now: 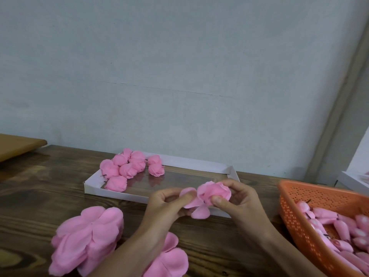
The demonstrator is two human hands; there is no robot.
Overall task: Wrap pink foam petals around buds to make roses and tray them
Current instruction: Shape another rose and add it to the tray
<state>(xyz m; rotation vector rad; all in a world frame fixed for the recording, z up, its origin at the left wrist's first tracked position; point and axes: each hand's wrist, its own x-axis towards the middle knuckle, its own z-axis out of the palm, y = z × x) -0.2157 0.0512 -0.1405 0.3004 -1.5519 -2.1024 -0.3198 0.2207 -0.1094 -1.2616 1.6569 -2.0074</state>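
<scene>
Tabletop: rose pinched between hands.

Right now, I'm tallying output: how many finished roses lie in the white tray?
9 roses visible in the tray: six clustered at its far-left corner, two just right of them, one alone by the left front wall. Overlap may hide more.

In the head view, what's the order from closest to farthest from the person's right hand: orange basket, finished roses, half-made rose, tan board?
1. Half-made rose, pinched in the right hand.
2. Orange basket, just to its right.
3. Finished roses, at the tray's far-left end.
4. Tan board, at the far-left edge.
</scene>
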